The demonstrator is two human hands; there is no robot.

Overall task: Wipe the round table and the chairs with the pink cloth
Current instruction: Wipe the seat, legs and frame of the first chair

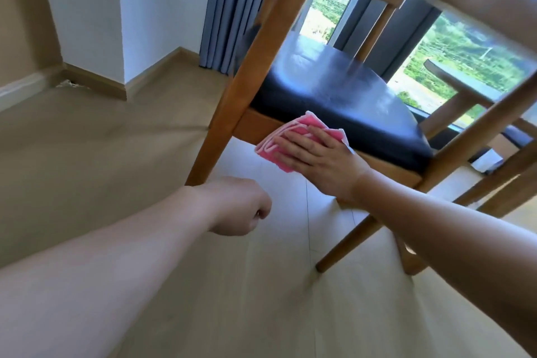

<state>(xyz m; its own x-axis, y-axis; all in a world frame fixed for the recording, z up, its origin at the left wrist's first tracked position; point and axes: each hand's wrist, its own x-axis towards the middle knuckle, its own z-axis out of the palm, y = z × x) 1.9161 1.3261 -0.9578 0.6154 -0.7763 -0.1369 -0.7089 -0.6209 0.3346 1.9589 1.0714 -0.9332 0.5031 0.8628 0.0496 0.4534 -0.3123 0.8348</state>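
Bright window (453,61) daylight — blurred, warped edges

I counted one wooden chair (279,67) up close, one pink cloth (293,136), one round table (453,75), two hands, one blue curtain (232,9).

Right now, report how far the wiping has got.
Done: nothing can be confirmed; the chair's dark seat cushion shows sheen, but that may be window glare. In hand: the right hand presses the pink cloth flat against the wooden seat rail of the chair; the left hand hangs curled, holding nothing. Left: the round table by the window appears untouched.
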